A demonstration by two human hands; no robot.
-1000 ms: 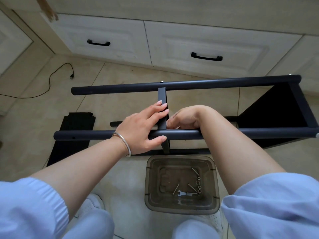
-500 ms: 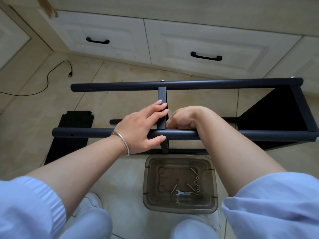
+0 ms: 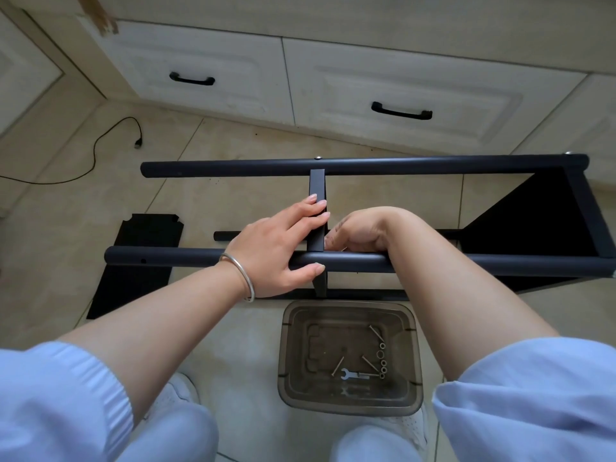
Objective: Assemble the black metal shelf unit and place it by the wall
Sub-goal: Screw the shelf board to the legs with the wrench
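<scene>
Tiled kitchen floor (image 3: 233,145) in front of white drawers (image 3: 206,61); cable (image 3: 100,151) lying at far left, well apart from the work.

1. Loose black panel (image 3: 140,261): flat on the floor at left, not yet fitted.
2. Shelf frame: on its side across the middle of the floor, not by any wall as a finished unit. Near tube (image 3: 166,258) and far tube (image 3: 400,165) parallel, joined by 1 flat cross strip (image 3: 316,191).
3. Change over the last second: almost none. Frame in the same place, both hands kept at the same joint. Judged as fine fastening work at the strip-to-near-tube joint, still in progress.
4. Left hand (image 3: 276,255), bracelet (image 3: 238,271) on the wrist: palm over the near tube, fingers (image 3: 316,208) straight and together, pressed flat on the cross strip, thumb laid along the tube's front. Bracing pose, forearm angled in from lower left.
5. Right hand (image 3: 360,231): wrist bent over the near tube, fingers curled down behind it at the joint. Held item hidden; cannot tell whether clamped on a fastener.
6. Tray (image 3: 286,361): on the floor just below the joint, holding a small spanner (image 3: 348,374) and spare bolts and nuts. Several joints judged outstanding.
7. Fitted shelf panel (image 3: 526,221): at the frame's right end, between the 2 tubes.
</scene>
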